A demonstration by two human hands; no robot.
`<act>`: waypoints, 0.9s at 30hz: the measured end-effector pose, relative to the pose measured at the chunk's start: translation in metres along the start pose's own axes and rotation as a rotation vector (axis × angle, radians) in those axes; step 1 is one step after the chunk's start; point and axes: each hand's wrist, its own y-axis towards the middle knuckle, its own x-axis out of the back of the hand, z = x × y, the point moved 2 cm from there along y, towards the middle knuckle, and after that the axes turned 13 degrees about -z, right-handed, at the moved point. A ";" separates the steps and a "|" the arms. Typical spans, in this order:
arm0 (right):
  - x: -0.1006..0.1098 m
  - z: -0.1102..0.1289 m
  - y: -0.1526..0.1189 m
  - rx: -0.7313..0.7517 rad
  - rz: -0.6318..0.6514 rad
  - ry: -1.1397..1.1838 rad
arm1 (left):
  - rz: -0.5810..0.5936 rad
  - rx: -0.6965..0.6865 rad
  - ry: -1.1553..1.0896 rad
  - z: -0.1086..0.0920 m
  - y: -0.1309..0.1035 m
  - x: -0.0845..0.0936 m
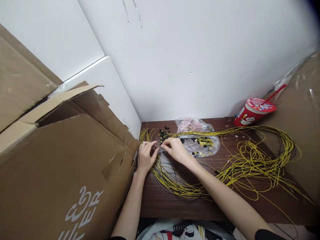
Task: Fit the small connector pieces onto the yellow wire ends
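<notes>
Near the table's left side, my left hand point(147, 156) has its thumb and forefinger bent toward each other over the ends of yellow and black wires point(175, 190). Just right of it, my right hand point(175, 149) pinches something too small to make out, its fingertips close to my left thumb. Small black connectors point(163, 134) lie behind the hands. A clear plastic bag point(213, 146) with yellow and black pieces is to the right of my right hand. The wire bundle curves under my right forearm.
A large cardboard box point(75, 166) stands at the left edge of the brown table point(170, 208). Tangled yellow wires point(250, 160) spread at the right. A red cup point(252, 113) with a straw is at the back right, by another cardboard box point(300, 123). A white wall rises behind.
</notes>
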 end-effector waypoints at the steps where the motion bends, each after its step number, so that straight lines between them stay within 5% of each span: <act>1: 0.001 0.000 0.002 0.009 -0.017 0.001 | 0.014 0.019 0.010 0.000 0.000 0.000; 9: 0.011 0.001 0.016 0.095 -0.150 -0.042 | 0.099 0.059 0.007 0.006 -0.004 -0.005; 14: 0.027 0.001 0.015 0.062 -0.109 0.037 | 0.016 0.103 -0.103 0.007 -0.002 -0.004; 27: 0.062 -0.014 -0.002 -0.007 -0.088 0.162 | -0.101 0.365 -0.403 -0.033 0.023 -0.003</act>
